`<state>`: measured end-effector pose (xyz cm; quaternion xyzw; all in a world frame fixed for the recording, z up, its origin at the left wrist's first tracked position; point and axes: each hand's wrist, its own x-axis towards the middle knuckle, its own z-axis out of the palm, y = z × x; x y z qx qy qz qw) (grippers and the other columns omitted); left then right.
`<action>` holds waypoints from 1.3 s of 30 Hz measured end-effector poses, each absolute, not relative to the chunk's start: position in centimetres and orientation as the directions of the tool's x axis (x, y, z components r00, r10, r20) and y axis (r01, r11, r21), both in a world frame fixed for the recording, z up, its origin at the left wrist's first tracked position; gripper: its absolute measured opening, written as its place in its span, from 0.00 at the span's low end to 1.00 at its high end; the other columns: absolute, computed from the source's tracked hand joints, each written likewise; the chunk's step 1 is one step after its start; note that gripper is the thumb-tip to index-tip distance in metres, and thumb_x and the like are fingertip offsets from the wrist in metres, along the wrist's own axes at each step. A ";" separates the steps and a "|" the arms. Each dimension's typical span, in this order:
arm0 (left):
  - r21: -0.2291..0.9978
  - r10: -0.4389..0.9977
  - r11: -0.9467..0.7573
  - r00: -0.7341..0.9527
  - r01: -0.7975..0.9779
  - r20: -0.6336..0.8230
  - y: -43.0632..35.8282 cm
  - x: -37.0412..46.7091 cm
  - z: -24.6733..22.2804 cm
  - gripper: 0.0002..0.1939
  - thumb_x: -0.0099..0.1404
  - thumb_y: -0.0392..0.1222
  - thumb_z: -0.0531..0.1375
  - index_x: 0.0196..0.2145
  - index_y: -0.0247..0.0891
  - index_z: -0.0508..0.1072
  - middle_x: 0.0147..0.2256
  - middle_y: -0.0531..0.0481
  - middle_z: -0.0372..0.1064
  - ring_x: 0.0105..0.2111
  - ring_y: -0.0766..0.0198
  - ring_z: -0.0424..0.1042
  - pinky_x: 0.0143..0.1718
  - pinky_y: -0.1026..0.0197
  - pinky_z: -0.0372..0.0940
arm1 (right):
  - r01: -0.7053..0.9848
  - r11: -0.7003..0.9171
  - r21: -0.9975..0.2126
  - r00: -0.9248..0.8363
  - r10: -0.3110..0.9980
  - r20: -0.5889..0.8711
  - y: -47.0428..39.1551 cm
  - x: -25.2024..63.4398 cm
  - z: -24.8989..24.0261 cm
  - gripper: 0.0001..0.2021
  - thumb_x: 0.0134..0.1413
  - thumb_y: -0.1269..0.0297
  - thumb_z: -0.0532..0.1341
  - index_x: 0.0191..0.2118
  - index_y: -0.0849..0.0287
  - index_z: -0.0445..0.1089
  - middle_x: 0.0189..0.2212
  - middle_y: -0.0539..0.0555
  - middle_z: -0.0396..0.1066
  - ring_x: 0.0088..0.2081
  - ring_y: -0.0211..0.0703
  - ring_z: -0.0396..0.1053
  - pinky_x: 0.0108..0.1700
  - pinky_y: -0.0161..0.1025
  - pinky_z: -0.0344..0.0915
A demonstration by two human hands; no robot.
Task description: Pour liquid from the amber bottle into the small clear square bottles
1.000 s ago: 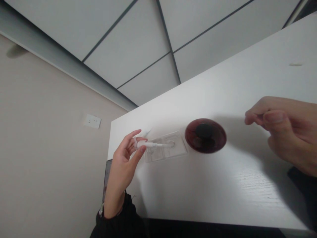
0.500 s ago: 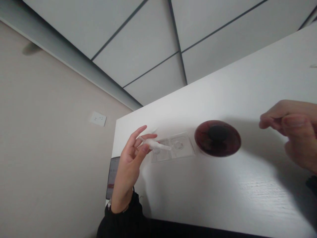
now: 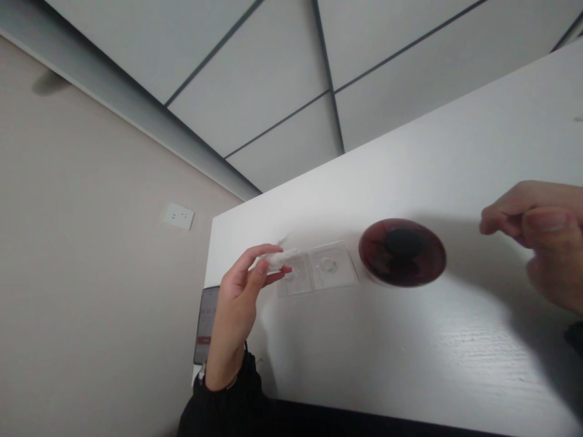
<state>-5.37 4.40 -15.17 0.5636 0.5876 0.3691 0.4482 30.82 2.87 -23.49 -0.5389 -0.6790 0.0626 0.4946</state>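
Observation:
My left hand (image 3: 243,291) pinches a small white nozzled item (image 3: 274,261) between thumb and fingers, above the left end of a clear plastic case (image 3: 334,267). The case lies open on the table, with small round shapes in its two halves. Right of it stands a dark red, glossy round object (image 3: 402,253) with a black centre. My right hand (image 3: 542,243) hovers at the right edge, its fingers curled together; whatever they may hold is too small or hidden to make out.
On the white table (image 3: 387,352), a phone (image 3: 206,321) lies at the left edge, partly behind my left wrist. Panelled cabinet doors (image 3: 282,91) rise along the far side. A wall socket (image 3: 179,216) is on the left wall.
The fingers of my left hand have closed further round the white item, which has turned so that its nozzle points more away and up. My right hand is nearly still.

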 end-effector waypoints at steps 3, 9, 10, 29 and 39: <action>0.954 0.992 0.117 0.010 0.277 -0.124 4.4 -5.3 -15.3 0.20 0.72 0.60 0.65 0.48 0.41 0.80 0.40 0.48 0.82 0.37 0.59 0.84 0.42 0.56 0.82 | 0.684 0.393 -0.615 0.083 0.795 0.601 2.7 30.9 -23.5 0.27 0.79 0.45 0.48 0.31 0.52 0.71 0.21 0.48 0.67 0.21 0.35 0.62 0.23 0.40 0.53; 0.927 0.996 0.080 0.002 0.366 -0.087 4.3 -4.7 -14.8 0.20 0.67 0.58 0.71 0.47 0.41 0.79 0.34 0.52 0.80 0.35 0.64 0.83 0.41 0.64 0.80 | 0.704 0.354 -0.615 0.090 0.815 0.572 2.7 30.5 -23.3 0.29 0.78 0.43 0.47 0.31 0.52 0.71 0.21 0.48 0.68 0.21 0.36 0.64 0.24 0.41 0.55; 0.917 0.998 0.054 0.003 0.396 -0.060 4.2 -4.6 -14.7 0.18 0.68 0.56 0.71 0.47 0.41 0.80 0.34 0.53 0.80 0.34 0.66 0.83 0.40 0.66 0.79 | 0.705 0.346 -0.619 0.097 0.818 0.567 2.8 30.4 -23.3 0.29 0.78 0.42 0.47 0.30 0.52 0.71 0.21 0.48 0.68 0.21 0.36 0.64 0.25 0.41 0.55; 0.035 0.776 -0.585 0.547 0.810 0.313 4.2 -3.9 -11.6 0.11 0.74 0.32 0.64 0.50 0.45 0.78 0.50 0.50 0.76 0.38 0.65 0.77 0.39 0.63 0.73 | 0.708 0.382 -0.594 0.029 0.824 0.565 2.4 30.7 -21.2 0.27 0.79 0.44 0.46 0.31 0.50 0.69 0.20 0.47 0.69 0.21 0.37 0.68 0.23 0.39 0.57; -0.152 0.707 -0.667 0.684 0.729 0.179 5.0 -2.4 -9.9 0.10 0.75 0.32 0.61 0.50 0.44 0.76 0.49 0.47 0.78 0.36 0.58 0.79 0.33 0.59 0.71 | 0.688 0.383 -0.617 0.024 0.837 0.546 2.6 30.1 -20.7 0.28 0.79 0.43 0.46 0.31 0.50 0.70 0.21 0.48 0.71 0.22 0.37 0.67 0.26 0.42 0.57</action>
